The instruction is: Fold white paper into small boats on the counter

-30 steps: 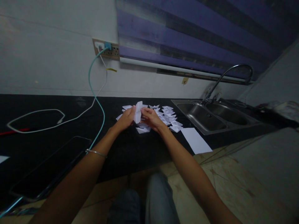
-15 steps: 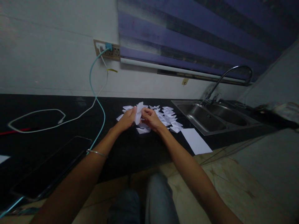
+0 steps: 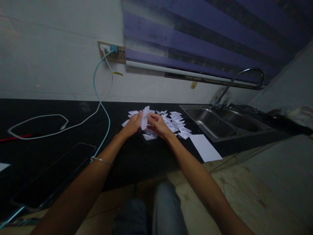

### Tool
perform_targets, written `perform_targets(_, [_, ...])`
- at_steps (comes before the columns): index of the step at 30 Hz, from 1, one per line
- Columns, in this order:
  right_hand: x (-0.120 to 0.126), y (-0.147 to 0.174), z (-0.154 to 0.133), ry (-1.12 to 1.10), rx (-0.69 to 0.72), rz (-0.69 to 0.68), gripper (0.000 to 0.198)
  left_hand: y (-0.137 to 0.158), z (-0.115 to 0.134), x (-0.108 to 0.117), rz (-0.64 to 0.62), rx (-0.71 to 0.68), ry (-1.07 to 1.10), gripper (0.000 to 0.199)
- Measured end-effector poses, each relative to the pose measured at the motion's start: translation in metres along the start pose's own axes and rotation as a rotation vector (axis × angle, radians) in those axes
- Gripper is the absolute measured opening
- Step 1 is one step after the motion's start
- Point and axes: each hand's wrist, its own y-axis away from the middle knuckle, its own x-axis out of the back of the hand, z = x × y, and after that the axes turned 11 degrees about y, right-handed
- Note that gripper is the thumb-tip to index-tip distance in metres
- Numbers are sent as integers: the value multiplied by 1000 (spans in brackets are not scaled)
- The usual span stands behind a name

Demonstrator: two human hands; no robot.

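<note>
Between my two hands, above the black counter, is a folded white paper [image 3: 145, 118] held upright. My left hand [image 3: 133, 124] grips its left side, with the thumb near the top. The fingers of my right hand [image 3: 157, 124] are pinched at its right edge. Behind and beside my hands lie several folded white paper pieces [image 3: 174, 121], some of them hidden by the hands. A flat sheet of white paper [image 3: 205, 148] rests to the right, overhanging the counter's front edge.
A double steel sink [image 3: 217, 122] with a curved tap [image 3: 234, 78] is set into the counter [image 3: 146, 160] on the right. On the left lie a dark phone or tablet [image 3: 55, 176], a white cable [image 3: 36, 116] and a teal cable [image 3: 107, 117] running up to a wall socket [image 3: 119, 54].
Almost nothing differs. The folded paper between my hands has tilted very slightly, and my fingers have shifted a little on it.
</note>
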Motion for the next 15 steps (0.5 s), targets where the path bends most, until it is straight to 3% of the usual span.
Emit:
perform_targets(7, [1, 3, -5, -22, -27, 11, 30, 0, 2, 1, 30, -30, -116, 63])
perform_targets(15, [16, -9, 9, 120, -65, 145, 15, -3, -5, 13, 26, -163, -430, 41])
